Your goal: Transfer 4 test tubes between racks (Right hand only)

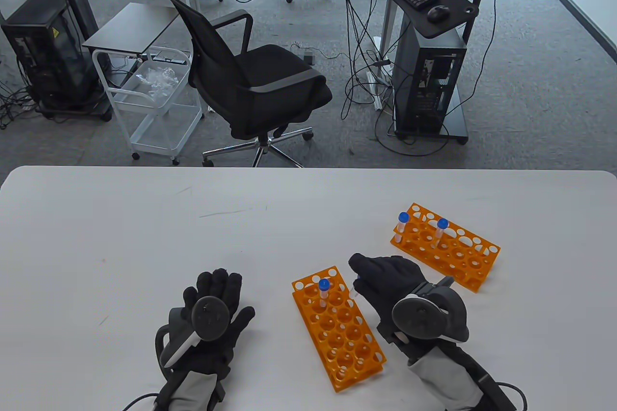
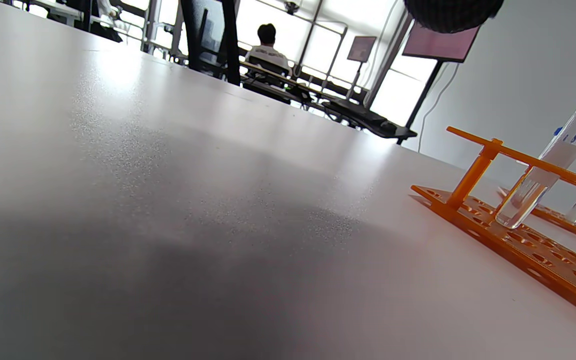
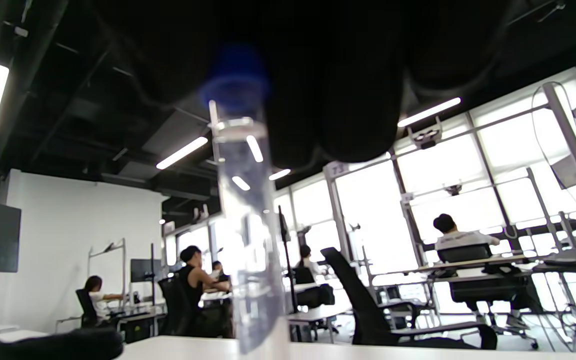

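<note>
Here, in the table view, the right hand [image 1: 385, 281] hangs just right of the near rack [image 1: 337, 329], its fingers closed around a held tube [image 1: 355, 285] of which only a small clear part shows. The left hand [image 1: 212, 319] lies flat on the table [image 1: 144, 228], fingers spread, holding nothing. One capped tube [image 1: 324, 291] stands in the near rack; two more tubes [image 1: 402, 226] stand in the far rack [image 1: 446, 247], well apart.

In the left wrist view, the near rack [image 2: 518, 240] sits at the right edge with a clear blue-capped tube [image 2: 553, 165] leaning in it.

In the right wrist view, the gloved fingers [image 3: 348, 90] grip the tube [image 3: 248, 220] at its blue cap; it hangs nearly upright, transparent.
</note>
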A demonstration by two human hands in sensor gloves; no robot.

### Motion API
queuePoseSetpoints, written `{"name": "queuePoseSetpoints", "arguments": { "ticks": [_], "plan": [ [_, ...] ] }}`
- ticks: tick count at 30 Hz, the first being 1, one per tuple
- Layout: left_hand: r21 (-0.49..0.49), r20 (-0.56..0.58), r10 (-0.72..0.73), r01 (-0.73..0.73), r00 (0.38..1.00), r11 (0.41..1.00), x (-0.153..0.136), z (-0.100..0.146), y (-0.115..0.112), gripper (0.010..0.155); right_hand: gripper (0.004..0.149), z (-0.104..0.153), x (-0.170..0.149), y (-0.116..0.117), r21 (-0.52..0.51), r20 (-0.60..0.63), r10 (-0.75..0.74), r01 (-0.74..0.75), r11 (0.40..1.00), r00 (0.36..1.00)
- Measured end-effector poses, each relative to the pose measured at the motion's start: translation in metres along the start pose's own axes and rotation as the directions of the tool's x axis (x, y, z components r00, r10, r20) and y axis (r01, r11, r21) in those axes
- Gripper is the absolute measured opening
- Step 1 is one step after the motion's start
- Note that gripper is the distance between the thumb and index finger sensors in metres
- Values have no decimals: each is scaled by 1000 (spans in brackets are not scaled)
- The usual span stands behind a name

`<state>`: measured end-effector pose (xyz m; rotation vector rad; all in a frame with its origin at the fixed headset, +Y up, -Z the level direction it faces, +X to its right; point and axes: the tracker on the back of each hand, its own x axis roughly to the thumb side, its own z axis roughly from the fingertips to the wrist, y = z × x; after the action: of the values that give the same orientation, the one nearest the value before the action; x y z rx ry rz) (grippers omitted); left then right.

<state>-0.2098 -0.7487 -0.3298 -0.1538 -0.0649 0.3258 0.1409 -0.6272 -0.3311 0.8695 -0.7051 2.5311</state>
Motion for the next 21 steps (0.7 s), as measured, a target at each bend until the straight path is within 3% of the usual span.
{"name": "queuePoseSetpoints", "arguments": {
  "ticks": [21],
  "plan": [
    [4, 3, 3, -3, 1000, 1000, 0, 0, 0, 72, 48, 6, 34, 46, 189, 86, -86, 69, 980, 993]
  ]
}}
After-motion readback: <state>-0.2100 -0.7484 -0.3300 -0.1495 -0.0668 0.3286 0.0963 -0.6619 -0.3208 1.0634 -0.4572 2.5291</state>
